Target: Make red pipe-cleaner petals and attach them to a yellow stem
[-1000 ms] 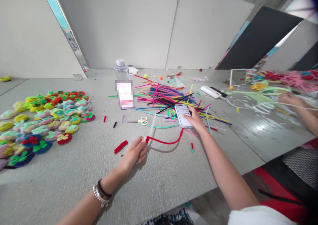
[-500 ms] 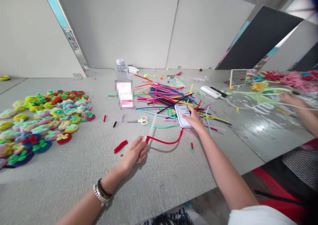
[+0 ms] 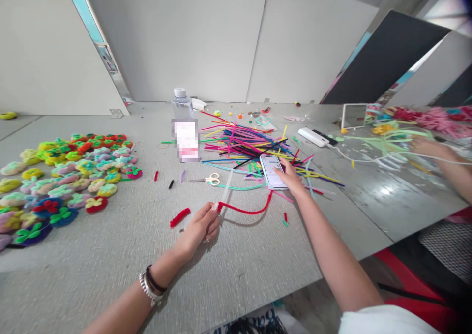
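Observation:
My left hand (image 3: 202, 226) pinches one end of a red pipe cleaner (image 3: 247, 211), whose curve runs right to the phone's lower edge. A pale strip (image 3: 228, 184) lies just beyond those fingers. My right hand (image 3: 289, 176) is at the lit phone (image 3: 271, 172), its fingers over the right side of the screen; whether it grips the phone or only touches it, I cannot tell. The phone rests at the near edge of a pile of coloured pipe cleaners (image 3: 243, 139). Scissors (image 3: 208, 179) lie left of the phone, and a fuzzy red piece (image 3: 180, 217) lies left of my left hand.
Many fuzzy flower shapes (image 3: 77, 176) cover the left of the table. A bottle (image 3: 182, 107) stands at the back, near a blurred-out upright item. To the right are a white power bank (image 3: 313, 137) with a cable and another person's hand (image 3: 427, 147) at green strips.
My right fingers have shifted slightly on the phone, and its screen content looks different. The other person's hand has moved a little left. My left hand keeps its hold on the red pipe cleaner.

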### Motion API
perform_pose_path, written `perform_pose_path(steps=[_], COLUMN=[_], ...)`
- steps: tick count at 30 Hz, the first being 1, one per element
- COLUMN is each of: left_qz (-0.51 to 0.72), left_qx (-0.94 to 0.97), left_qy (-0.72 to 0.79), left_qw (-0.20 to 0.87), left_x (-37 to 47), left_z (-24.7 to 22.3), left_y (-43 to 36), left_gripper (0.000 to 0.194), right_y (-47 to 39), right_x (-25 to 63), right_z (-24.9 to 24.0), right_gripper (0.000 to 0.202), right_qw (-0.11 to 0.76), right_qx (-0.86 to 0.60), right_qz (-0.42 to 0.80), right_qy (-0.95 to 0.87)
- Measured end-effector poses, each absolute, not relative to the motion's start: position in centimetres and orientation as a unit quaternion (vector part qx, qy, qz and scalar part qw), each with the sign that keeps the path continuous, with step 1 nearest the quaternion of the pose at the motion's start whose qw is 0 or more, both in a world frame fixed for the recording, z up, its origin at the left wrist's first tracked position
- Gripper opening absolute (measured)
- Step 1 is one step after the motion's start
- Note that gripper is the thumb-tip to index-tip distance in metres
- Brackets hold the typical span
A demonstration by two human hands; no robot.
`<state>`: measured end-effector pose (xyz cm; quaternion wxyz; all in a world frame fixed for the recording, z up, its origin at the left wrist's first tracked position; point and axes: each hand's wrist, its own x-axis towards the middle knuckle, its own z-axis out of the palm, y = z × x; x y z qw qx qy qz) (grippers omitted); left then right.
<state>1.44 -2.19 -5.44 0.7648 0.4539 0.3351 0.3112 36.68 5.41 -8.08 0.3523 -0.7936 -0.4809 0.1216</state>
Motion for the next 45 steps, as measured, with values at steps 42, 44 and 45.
perform_pose_path(steps=[42,44,45], left_qz=[0.314,0.313,0.312], left_qx=[0.452,0.453,0.453], left_qy=[0.333,0.334,0.335], left_qw=[0.766,0.765,0.765], left_x=[1.4,1.4,1.4], left_z=[-5.8,-5.7,-5.8], left_y=[-2.2,-2.1,-2.1], left_gripper=[0.032,0.033,0.033], right_y=[1.6,1.7,1.7], right_x=[39.8,39.9,40.0], right_z=[-5.4,-5.5,-5.6], right_gripper=[0.088,0.088,0.088], right_qw=[0.33,0.322,0.318], right_qx=[-0.653,-0.653,-0.653], right_qz=[0.407,0.402,0.4], right_qy=[-0.546,-0.555,-0.56])
